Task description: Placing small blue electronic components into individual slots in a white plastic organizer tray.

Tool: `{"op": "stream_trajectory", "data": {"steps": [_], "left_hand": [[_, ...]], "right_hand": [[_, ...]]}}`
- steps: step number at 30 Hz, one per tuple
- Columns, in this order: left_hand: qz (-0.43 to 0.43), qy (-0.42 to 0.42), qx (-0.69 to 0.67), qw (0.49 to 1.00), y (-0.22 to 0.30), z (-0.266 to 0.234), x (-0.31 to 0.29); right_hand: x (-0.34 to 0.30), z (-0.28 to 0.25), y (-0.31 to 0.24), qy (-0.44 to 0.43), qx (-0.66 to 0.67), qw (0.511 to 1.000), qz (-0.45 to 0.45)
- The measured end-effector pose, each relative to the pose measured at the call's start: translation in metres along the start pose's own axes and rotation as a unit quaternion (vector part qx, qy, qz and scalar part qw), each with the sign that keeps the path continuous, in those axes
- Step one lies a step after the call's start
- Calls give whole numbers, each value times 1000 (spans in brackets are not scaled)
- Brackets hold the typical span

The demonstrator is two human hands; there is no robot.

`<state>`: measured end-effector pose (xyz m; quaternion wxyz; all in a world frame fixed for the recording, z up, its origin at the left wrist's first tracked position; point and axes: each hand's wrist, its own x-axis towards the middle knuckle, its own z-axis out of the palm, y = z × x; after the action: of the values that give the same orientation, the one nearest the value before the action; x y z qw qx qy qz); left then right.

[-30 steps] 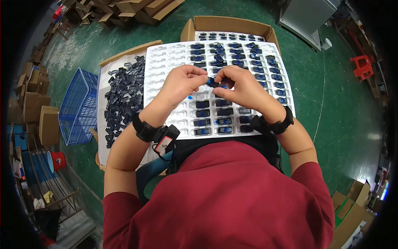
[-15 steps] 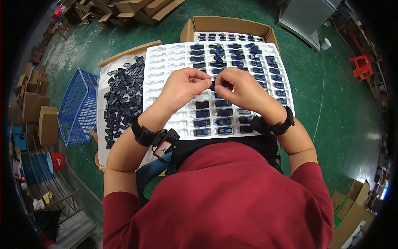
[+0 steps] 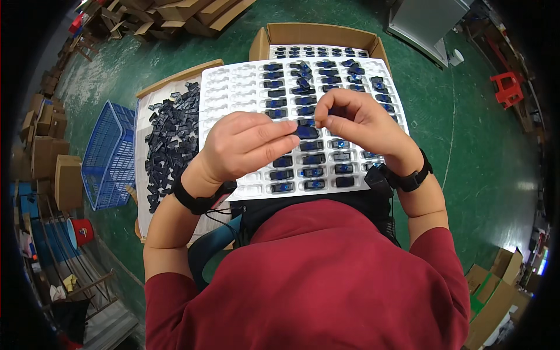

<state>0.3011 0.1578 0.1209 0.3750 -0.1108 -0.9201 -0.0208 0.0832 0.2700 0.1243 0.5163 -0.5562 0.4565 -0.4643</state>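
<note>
Over the middle of a white moulded tray (image 3: 244,93), my left hand (image 3: 248,144) pinches a small dark, glossy rectangular part (image 3: 307,132) between its fingertips. Just right of that part is my right hand (image 3: 357,119), thumb and forefinger pressed together; whatever lies between them is too small to make out. Similar dark parts with bluish faces fill many of the tray's pockets, in columns at the middle and right. Some are piled loosely on top, such as the dark parts (image 3: 303,73) near the far side. The tray's left columns show bare white pockets.
Left of the tray, a shallow board-edged tray (image 3: 143,175) holds a heap of loose dark parts (image 3: 175,128). A blue plastic basket (image 3: 111,157) stands beside it. Behind is an open cardboard box (image 3: 326,32) containing another filled tray. A red stool (image 3: 506,89) is far right.
My hands have drawn apart slightly, the right one moving right. My left hand has turned so its back shows, and the dark part at its fingertips is now in plain sight.
</note>
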Motion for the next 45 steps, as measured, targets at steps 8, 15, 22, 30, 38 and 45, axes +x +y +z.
{"op": "stream_trajectory", "data": {"steps": [8,15,22,30,38,45], "left_hand": [[41,8,-7,999,5,0,5],[49,8,2,999,5,1,1],[81,42,-23,996,6,4,-2],[92,54,-20,994,5,-1,-5],[6,28,-36,999,4,-1,-4],[19,16,-38,999,8,-1,1]], "right_hand": [[4,2,-1,-61,-111,992,-16],[9,5,-5,-69,-152,985,-46],[9,5,-4,-81,-159,983,-38],[10,9,-9,-104,-120,987,8],[5,7,-14,-71,-146,986,-21],[4,6,-9,-90,-189,976,-56]]}}
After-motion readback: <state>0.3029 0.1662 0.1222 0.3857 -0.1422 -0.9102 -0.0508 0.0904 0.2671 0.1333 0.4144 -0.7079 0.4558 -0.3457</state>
